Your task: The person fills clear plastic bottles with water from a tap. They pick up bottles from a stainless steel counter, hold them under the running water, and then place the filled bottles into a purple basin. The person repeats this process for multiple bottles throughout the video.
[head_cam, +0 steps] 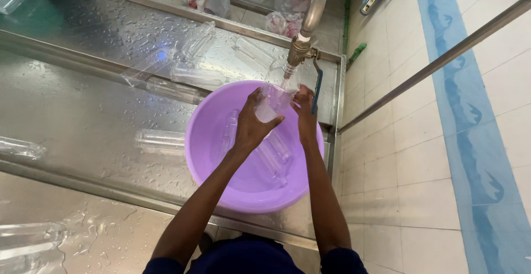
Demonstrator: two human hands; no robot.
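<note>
**Bottle under the tap, plenty more lying around**

Both hands are wrapped around 1 clear plastic bottle [275, 94], left hand [251, 124] cupping its body, right hand [303, 111] steadying it under the brass tap [300, 47], above the smooth purple basin [207, 141]. I'd say early-to-middle: about 2 bottles sit in the basin, and several more ribbed, see-through ones [160, 141] lie on the wet, droplet-covered steel trough [83, 119] to the left.

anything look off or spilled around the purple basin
Water drops cover the steel counter, and clear bottles lie on their sides across it. Otherwise nothing stands out: both hands, left hand and right hand, hold a clear bottle under the tap.
</note>
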